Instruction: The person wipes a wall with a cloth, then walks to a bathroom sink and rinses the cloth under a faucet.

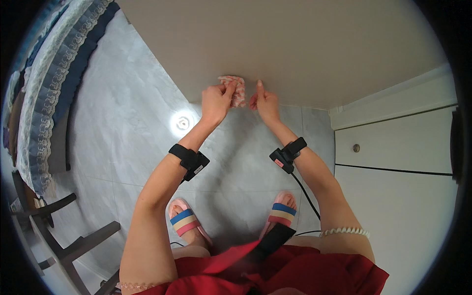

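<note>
My left hand (217,101) grips a folded pink-and-white patterned cloth (239,90) between thumb and fingers. The cloth lies against or just in front of a plain beige upright surface (295,44), perhaps a wall or door; actual contact cannot be told. To the right of the cloth is my right hand (267,103), apart from it, with the thumb extended and the other fingers curled, partly hidden. Nothing shows in that hand. Each forearm wears a black strap with a small black device.
Grey tiled floor (129,147) lies below, with my sandalled feet on it. A lace-trimmed blue bed cover (73,73) hangs at the left, above a dark-framed chair or stand (88,239). White drawers with a round knob (356,148) stand at the right.
</note>
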Motion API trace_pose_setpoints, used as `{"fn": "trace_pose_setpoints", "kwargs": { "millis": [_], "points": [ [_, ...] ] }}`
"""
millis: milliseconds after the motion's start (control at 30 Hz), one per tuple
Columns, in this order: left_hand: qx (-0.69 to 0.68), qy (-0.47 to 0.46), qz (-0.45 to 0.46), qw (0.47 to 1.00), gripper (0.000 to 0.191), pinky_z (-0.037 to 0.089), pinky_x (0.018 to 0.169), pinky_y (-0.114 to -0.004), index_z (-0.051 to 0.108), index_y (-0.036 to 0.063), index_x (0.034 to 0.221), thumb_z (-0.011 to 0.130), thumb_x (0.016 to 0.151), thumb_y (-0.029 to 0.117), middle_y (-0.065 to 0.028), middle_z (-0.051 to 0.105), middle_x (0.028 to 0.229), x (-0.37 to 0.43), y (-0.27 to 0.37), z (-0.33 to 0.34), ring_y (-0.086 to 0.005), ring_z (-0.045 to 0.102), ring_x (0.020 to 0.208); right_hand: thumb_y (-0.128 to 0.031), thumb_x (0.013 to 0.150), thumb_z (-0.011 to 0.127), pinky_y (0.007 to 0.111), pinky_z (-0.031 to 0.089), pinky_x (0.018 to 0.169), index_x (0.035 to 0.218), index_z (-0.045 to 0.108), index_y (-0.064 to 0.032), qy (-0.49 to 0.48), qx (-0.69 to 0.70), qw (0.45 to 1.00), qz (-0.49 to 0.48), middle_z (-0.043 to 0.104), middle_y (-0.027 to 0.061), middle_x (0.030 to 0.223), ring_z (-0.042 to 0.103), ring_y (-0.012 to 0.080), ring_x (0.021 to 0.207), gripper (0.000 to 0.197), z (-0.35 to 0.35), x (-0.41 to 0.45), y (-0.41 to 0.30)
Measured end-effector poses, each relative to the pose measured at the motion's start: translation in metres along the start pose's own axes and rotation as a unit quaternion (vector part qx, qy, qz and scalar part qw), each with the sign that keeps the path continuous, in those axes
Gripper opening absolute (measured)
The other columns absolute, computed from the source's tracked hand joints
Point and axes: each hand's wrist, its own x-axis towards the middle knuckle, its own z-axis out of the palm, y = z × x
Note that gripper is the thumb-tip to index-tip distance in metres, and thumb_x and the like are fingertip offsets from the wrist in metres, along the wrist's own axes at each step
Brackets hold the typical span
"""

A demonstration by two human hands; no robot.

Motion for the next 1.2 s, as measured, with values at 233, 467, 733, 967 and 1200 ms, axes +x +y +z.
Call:
{"fn": "trace_pose_setpoints", "kwargs": {
  "millis": [233, 467, 733, 967, 1200],
  "points": [
    [0.026, 0.006, 0.018, 0.999, 0.047, 0.044, 0.048, -0.027, 0.062, -0.0087, 0.069, 0.054, 0.086, 0.034, -0.0063, 0.054, 0.053, -0.003, 0.008, -0.005, -0.0089, 0.049, 0.05, -0.049, 0.09, 0.036, 0.033, 0.043, 0.052, 0.057, 0.058, -0.0004, 0.022, -0.047, 0.996, -0.069, 0.054, 0.009, 0.048, 0.056, 0.0203, 0.048, 0.063, 0.006, 0.008, -0.009],
    [-0.012, 0.024, 0.008, 1.0, 0.049, 0.042, 0.047, -0.028, 0.061, -0.0087, 0.069, 0.053, 0.085, 0.037, -0.0083, 0.052, 0.05, -0.004, 0.009, 0.0, -0.0106, 0.047, 0.047, -0.047, 0.09, 0.039, 0.033, 0.043, 0.052, 0.059, 0.059, -0.0014, 0.008, -0.04, 0.998, -0.046, 0.054, 0.0094, 0.048, 0.056, 0.0223, 0.047, 0.059, 0.002, 0.006, -0.011],
    [0.017, 0.03, 0.025, 0.999, 0.048, 0.041, 0.047, -0.029, 0.062, -0.007, 0.07, 0.053, 0.085, 0.038, -0.0107, 0.053, 0.052, -0.001, 0.013, -0.003, -0.0108, 0.049, 0.048, -0.048, 0.09, 0.038, 0.031, 0.043, 0.051, 0.055, 0.058, 0.0, 0.014, -0.037, 0.999, -0.025, 0.054, 0.0086, 0.048, 0.056, 0.0179, 0.048, 0.063, 0.003, 0.007, -0.008],
    [-0.028, 0.031, 0.022, 0.999, 0.048, 0.041, 0.047, -0.028, 0.062, -0.0067, 0.07, 0.053, 0.085, 0.038, -0.0101, 0.054, 0.052, 0.002, 0.002, -0.002, -0.0105, 0.049, 0.048, -0.047, 0.091, 0.039, 0.03, 0.043, 0.051, 0.055, 0.057, 0.0008, -0.026, 0.059, 0.997, 0.032, 0.054, 0.0077, 0.048, 0.055, 0.0162, 0.048, 0.063, 0.004, 0.002, -0.005],
    [0.013, 0.019, 0.018, 1.0, 0.048, 0.043, 0.048, -0.028, 0.063, -0.0063, 0.072, 0.053, 0.086, 0.039, -0.0094, 0.056, 0.054, 0.0, 0.002, 0.0, -0.0105, 0.053, 0.051, -0.047, 0.091, 0.039, 0.028, 0.045, 0.048, 0.056, 0.057, 0.0023, -0.01, 0.032, 0.999, -0.029, 0.056, 0.0085, 0.05, 0.057, 0.0156, 0.049, 0.063, 0.006, 0.001, -0.013]
  ]
}}
